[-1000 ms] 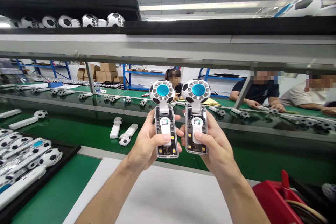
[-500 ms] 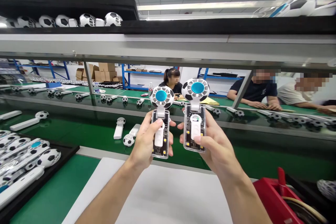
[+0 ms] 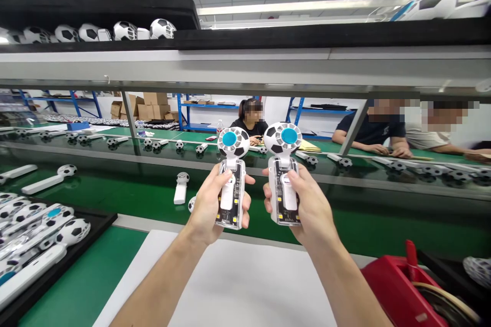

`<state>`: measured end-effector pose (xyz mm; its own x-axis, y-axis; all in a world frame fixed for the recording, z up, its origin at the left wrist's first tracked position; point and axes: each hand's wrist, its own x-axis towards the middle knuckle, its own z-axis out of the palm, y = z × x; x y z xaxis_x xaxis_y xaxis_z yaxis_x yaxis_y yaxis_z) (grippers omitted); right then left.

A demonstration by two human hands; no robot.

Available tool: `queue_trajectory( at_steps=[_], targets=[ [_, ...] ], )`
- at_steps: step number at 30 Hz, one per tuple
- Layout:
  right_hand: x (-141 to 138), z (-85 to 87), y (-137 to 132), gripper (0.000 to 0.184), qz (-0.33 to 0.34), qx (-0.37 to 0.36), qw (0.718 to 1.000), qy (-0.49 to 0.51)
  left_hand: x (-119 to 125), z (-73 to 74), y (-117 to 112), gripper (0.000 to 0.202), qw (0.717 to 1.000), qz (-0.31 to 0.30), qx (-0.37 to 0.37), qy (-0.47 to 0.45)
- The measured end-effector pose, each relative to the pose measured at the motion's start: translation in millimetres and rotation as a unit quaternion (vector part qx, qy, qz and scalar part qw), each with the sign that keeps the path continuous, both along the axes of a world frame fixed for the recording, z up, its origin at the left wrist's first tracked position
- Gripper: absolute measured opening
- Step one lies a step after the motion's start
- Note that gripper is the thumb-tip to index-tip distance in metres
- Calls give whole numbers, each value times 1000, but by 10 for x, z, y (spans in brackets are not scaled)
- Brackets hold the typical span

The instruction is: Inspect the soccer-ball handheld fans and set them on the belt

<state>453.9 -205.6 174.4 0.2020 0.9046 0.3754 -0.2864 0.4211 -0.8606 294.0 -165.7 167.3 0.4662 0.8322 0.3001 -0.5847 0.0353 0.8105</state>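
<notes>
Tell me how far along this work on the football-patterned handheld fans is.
Looking done: white football-headed fans in the black tray. In hand: the left hand holds a clear-handled fan, the right hand another clear-handled fan. Still lying out: a white handle on the green belt.

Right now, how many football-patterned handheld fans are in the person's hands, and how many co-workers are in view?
Handheld fans held: 2 (left fan in the left hand, right fan in the right hand)
Co-workers: 3 (far person, dark-shirted person, light-shirted person)
Total: 5
</notes>
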Motion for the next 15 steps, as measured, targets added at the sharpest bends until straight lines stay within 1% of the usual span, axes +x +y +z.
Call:
queue_trajectory(
  at_steps=[3,5,6,7,8,9,10,11,12,13,14,15],
  targets=[
    [-16,-31,37,30,7,19,1000,8,5,3,12,23,1000,-11,-10,-2],
    [-1,-48,66,37,-12,24,999,21,15,11,4,23,1000,-13,3,-5],
    [11,-54,83,39,-25,21,999,35,23,11,-3,24,1000,-13,12,-5],
    [24,-59,100,41,-23,9,998,50,34,5,-7,25,1000,-7,25,-7],
    [39,-62,114,40,-7,-9,998,63,49,-7,-6,26,999,7,42,-10],
    [54,-64,123,39,7,-25,997,67,65,-26,2,28,997,34,61,-11],
    [71,-64,123,36,-1,-27,998,58,79,-48,18,30,993,81,80,-10],
    [92,-63,109,33,-33,-9,999,32,88,-67,40,31,984,147,97,-6],
    [120,-60,79,30,-84,29,996,-4,87,-77,62,32,970,219,108,2],
    [158,-56,32,28,-141,77,986,-40,70,-71,78,32,955,276,108,10],
    [207,-51,-32,25,-185,123,972,-69,34,-45,78,30,946,310,98,10],
    [264,-48,-107,22,-201,158,963,-91,-21,2,56,26,941,326,87,-4]
  ],
)
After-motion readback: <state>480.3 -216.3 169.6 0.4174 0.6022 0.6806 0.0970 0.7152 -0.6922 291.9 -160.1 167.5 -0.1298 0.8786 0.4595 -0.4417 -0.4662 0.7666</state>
